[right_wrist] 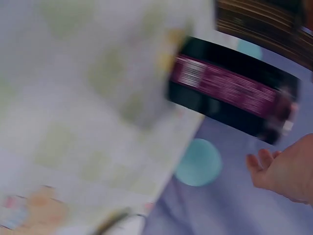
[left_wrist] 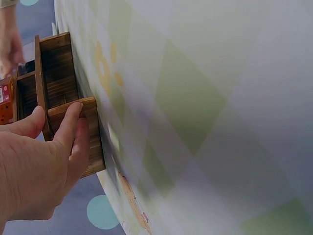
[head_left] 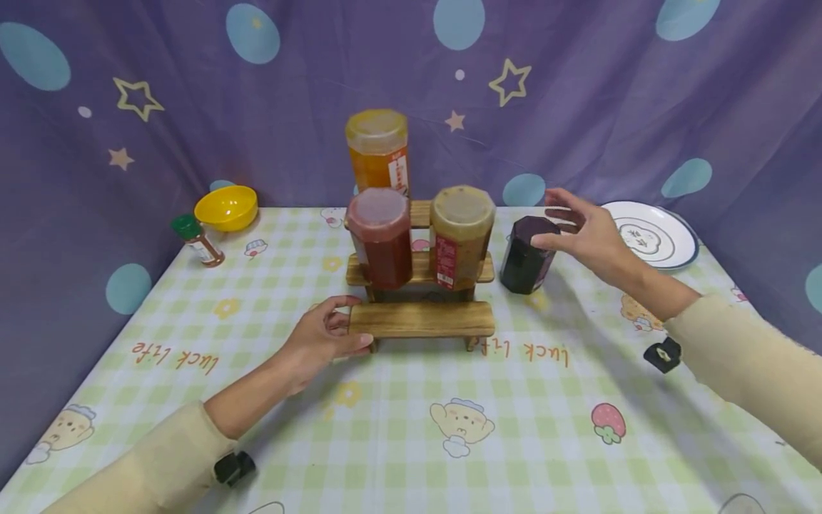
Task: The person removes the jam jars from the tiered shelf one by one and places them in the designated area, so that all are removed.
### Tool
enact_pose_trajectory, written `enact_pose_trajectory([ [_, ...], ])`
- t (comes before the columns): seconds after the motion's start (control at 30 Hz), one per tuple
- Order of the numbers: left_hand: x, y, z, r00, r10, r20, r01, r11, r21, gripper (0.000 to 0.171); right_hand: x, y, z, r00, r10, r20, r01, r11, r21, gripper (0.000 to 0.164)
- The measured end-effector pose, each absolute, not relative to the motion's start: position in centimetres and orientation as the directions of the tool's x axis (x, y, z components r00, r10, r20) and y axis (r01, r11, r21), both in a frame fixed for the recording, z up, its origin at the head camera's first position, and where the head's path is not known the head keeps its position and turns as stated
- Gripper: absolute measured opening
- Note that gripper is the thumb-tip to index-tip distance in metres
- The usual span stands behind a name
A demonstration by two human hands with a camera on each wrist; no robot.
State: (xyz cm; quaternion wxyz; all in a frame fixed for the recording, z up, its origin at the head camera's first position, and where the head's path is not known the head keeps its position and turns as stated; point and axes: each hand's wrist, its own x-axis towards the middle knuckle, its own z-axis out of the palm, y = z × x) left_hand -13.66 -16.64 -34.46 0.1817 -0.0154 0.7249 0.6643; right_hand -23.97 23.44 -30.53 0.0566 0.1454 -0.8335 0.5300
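A stepped wooden rack stands mid-table. My left hand holds the left end of its lowest step, with the thumb in front. In the left wrist view, thumb and fingers clasp the rack's end board. A red jar and a yellowish-brown jar sit on the middle step. An orange-yellow jar is on the top step. Right of the rack, a dark purple jar stands on the cloth. Near its lid is my right hand, fingers spread; the right wrist view shows a gap between them.
At the back left are a yellow bowl and a small green-capped bottle. A white plate lies behind my right forearm. The checked tablecloth reaches the purple curtain at the back.
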Motion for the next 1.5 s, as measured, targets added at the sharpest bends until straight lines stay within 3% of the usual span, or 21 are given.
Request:
enact_pose_trajectory([
  [0.17,-13.7,-16.7,-34.5,-0.932,0.219,-0.287,-0.263,0.133,0.956,0.065,-24.4,22.7,-27.4,-0.939,-0.184,0.292,-0.342,0.391,-0.854,0.073],
  [0.63,-13.6,-16.7,-34.4,-0.933,0.227,-0.281,-0.258,0.126,0.958,0.065,-24.2,20.8,-22.7,-0.941,-0.229,0.250,-0.315,0.314,-0.896,0.067],
  [0.9,-13.6,-16.7,-34.5,-0.933,0.228,-0.279,-0.257,0.123,0.959,0.066,-24.4,19.3,-19.4,-0.912,-0.289,0.292,-0.376,0.298,-0.878,0.062],
  [1.5,-13.6,-16.6,-34.3,-0.936,0.217,-0.276,-0.254,0.127,0.959,0.064,-25.2,13.3,-16.4,-0.858,-0.443,0.262,-0.429,0.335,-0.839,0.072],
])
